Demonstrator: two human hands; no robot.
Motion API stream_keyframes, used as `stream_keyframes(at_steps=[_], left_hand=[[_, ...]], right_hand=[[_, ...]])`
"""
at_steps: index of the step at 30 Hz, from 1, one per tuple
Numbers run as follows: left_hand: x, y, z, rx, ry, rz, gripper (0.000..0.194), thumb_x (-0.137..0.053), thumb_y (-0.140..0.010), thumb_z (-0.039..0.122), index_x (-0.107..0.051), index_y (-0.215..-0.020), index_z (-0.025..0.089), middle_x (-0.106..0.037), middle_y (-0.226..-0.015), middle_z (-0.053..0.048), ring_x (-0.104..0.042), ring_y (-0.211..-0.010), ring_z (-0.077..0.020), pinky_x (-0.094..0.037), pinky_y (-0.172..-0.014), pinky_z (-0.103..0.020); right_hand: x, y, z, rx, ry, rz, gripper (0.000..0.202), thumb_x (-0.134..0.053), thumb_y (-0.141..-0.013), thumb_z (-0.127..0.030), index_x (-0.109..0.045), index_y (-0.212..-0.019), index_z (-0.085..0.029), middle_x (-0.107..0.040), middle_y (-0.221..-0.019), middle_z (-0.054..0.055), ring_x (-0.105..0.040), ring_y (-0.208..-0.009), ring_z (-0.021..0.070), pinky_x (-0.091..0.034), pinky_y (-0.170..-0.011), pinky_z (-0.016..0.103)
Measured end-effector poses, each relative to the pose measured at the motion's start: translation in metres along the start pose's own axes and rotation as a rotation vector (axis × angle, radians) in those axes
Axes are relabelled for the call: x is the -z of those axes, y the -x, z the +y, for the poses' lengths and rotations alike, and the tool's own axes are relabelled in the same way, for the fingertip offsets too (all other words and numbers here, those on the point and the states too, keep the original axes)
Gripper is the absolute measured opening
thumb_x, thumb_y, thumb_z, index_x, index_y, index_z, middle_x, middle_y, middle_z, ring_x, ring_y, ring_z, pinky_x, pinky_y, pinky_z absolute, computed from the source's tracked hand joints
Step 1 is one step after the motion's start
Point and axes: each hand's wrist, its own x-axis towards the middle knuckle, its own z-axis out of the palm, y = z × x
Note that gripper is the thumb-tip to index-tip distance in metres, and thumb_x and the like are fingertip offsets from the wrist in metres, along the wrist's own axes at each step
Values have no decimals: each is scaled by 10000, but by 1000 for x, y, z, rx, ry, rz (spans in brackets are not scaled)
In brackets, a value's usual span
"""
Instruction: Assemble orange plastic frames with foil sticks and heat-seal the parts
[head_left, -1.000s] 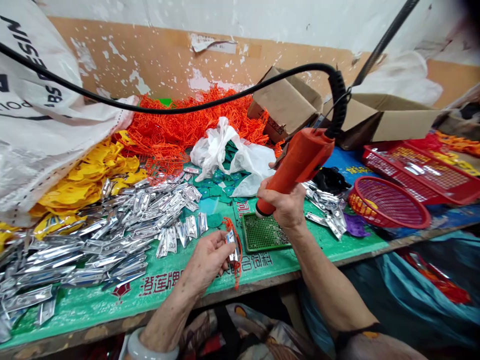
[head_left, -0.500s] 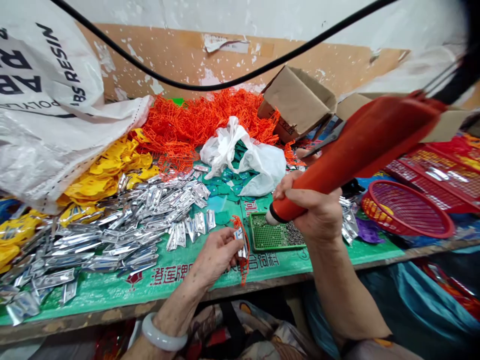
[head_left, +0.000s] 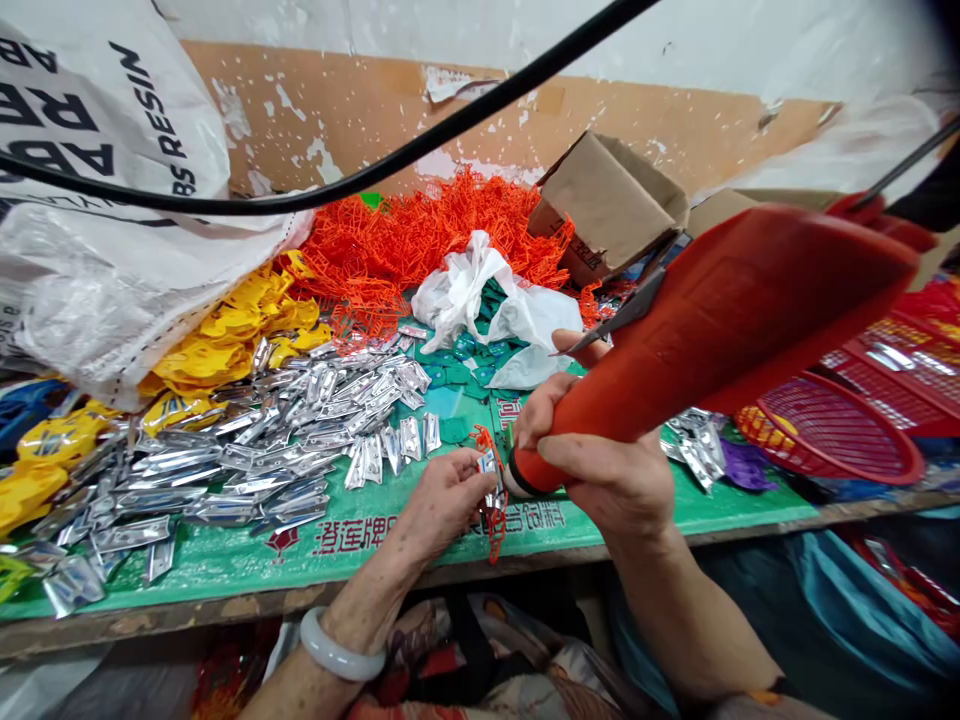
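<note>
My left hand (head_left: 442, 505) pinches a small silver metal plate (head_left: 488, 462) together with an orange plastic frame (head_left: 495, 545), near the table's front edge. My right hand (head_left: 619, 475) is wrapped round a red electric screwdriver (head_left: 712, 310), held at a slant, and a flat dark blade or strip (head_left: 626, 310) juts out beside its body. The screwdriver's nose is right beside the plate; its bit is hidden, so I cannot tell whether it touches. Behind the screwdriver, the green tray (head_left: 510, 437) is almost wholly hidden.
Silver metal plates (head_left: 240, 480) cover the left side, with yellow pieces (head_left: 225, 340) behind. Orange frames (head_left: 427, 230) pile up at the back beside a white plastic bag (head_left: 540, 315) and a cardboard box (head_left: 607, 200). A red basket (head_left: 847, 430) stands right. A black cable (head_left: 420, 165) crosses above.
My right hand has brought the screwdriver down and left, from over the green tray to beside the plate. My left hand keeps its pinch. The view has shifted slightly.
</note>
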Motion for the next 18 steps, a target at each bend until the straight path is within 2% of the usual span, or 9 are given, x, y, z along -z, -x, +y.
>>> stream_keyframes(at_steps=[8, 18], left_hand=[[-1, 0, 0, -12, 12, 7, 170, -580, -708, 343, -563, -733, 176, -490, -518, 72, -388, -418, -76, -276, -411, -203], [-2, 0, -4, -19, 39, 35, 91, -552, -652, 280, -523, -633, 196, -469, -471, 79, -365, -408, -75, -255, -407, -197]], right_hand=[[0, 1, 6, 15, -5, -26, 320, -693, -617, -129, -648, -921, -217, -611, -721, -23, -573, -599, 175, -508, -623, 363], [-1, 4, 8, 19, 65, -31, 177, -751, -633, -188, -632, -764, -193, -602, -721, -11, -573, -609, 162, -522, -640, 354]])
